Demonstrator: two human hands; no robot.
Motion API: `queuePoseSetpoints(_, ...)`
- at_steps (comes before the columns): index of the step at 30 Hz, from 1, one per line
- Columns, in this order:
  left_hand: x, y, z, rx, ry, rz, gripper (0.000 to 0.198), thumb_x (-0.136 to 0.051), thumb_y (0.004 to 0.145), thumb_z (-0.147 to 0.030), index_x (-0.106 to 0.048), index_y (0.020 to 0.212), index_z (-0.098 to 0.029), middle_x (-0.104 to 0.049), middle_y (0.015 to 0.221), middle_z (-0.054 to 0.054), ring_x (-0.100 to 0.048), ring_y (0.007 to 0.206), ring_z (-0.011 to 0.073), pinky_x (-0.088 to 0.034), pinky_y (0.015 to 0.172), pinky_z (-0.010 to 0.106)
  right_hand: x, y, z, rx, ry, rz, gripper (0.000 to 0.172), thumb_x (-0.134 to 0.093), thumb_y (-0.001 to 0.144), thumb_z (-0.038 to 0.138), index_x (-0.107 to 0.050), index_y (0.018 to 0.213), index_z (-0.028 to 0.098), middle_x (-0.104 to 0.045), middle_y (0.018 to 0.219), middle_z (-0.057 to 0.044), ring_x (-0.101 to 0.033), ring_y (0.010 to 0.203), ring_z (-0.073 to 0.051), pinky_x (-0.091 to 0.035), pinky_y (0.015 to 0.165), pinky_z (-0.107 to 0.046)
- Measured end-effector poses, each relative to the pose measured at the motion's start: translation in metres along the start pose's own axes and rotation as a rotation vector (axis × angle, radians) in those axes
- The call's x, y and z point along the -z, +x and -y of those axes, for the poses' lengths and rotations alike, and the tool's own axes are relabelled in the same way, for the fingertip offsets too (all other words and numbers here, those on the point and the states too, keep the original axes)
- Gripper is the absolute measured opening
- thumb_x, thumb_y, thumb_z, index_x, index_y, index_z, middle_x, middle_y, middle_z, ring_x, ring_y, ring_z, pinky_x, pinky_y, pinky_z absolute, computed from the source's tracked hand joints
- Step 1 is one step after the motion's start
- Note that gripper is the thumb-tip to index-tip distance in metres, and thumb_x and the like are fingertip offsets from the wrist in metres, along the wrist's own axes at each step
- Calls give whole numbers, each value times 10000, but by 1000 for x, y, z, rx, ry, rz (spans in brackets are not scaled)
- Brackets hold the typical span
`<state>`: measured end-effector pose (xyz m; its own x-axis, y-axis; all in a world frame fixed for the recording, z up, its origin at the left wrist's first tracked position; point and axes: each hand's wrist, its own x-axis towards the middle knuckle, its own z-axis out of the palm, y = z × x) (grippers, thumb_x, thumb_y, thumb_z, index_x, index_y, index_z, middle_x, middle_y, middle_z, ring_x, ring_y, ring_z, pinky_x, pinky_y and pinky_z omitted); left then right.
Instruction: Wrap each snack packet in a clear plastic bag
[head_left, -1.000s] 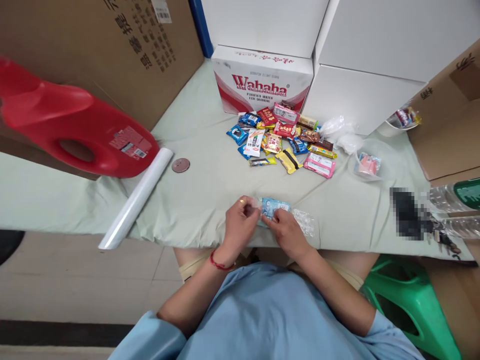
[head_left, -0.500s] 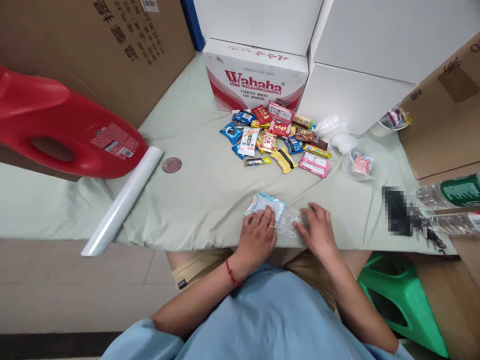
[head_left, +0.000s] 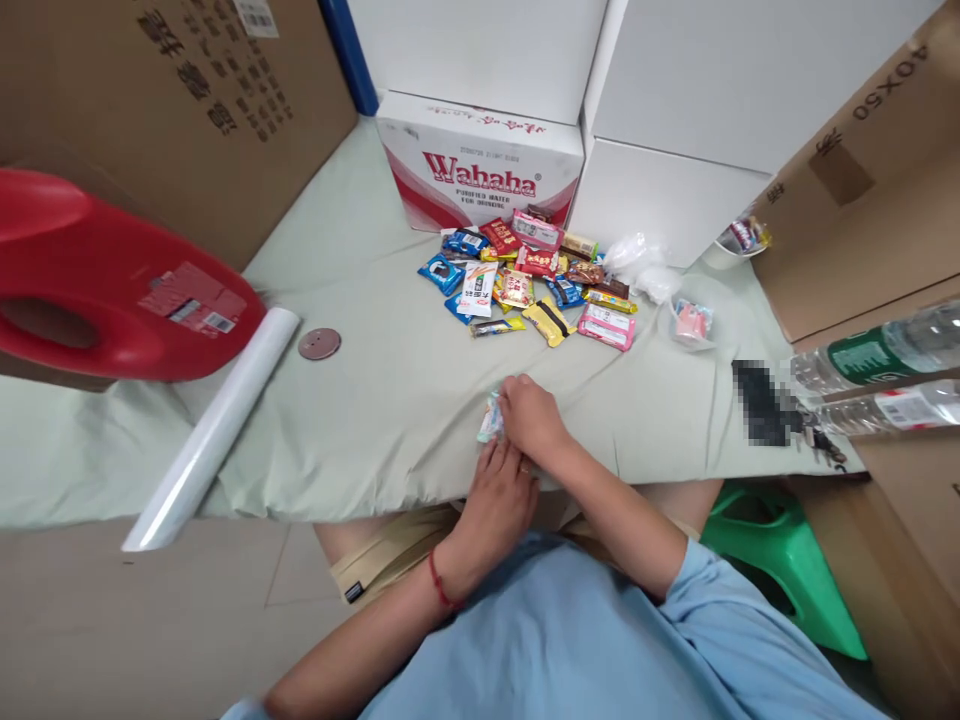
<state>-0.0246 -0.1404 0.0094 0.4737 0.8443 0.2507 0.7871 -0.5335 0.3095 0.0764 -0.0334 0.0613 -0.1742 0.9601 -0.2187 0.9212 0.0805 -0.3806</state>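
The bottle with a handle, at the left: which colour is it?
The bottle is red, best seen in the head view.

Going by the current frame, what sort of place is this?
Probably a makeshift work table in a storeroom or office corner: a cloth-covered table with wrapped snacks, a Wahaha water carton behind them, and a big cardboard box at the left.

The right hand (head_left: 534, 414) partly covers a pale-blue packet (head_left: 490, 419).
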Motion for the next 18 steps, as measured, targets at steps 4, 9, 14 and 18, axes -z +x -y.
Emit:
queuePoseSetpoints(4,13,-36,20,-51,-98,-90,375,-522,957,-117,-613,1320,-128,-682,1350,195,-605,1326,326,-388,1193,623,-18,-14,13,96,-77,-35,371,-526,1071,483,-652,1182,152,-639,1178,-143,-633,1048,-265,-509,883,-371)
queuePoseSetpoints(9,32,-59,58,-24,-185,-280,300,-593,932,-90,-665,1192,-221,-757,1155,99,-670,1205,288,-498,1113,552,-38,-27,15,205,-171,-158,662,-632,941,699,-626,1203,91,-615,1156,-167,-557,1099,-320,-517,922,-459)
queuePoseSetpoints(14,51,-45,75,42,-103,-352,233,-619,931,-98,-676,1131,-204,-761,1097,114,-664,1204,324,-538,1043,560,-33,-35,14,210,-178,-128,370,-693,986,449,-650,1182,138,-626,1181,-155,-560,1092,-305,-527,897,-437)
queuePoseSetpoints(18,54,-31,86,94,-59,-380,206,-624,938,-124,-685,1118,-202,-764,1116,120,-644,1249,341,-523,1063,581,-10,-47,0,260,-194,10,154,-572,1025,147,-685,1129,148,-673,1143,-134,-602,1029,-265,-536,856,-384)
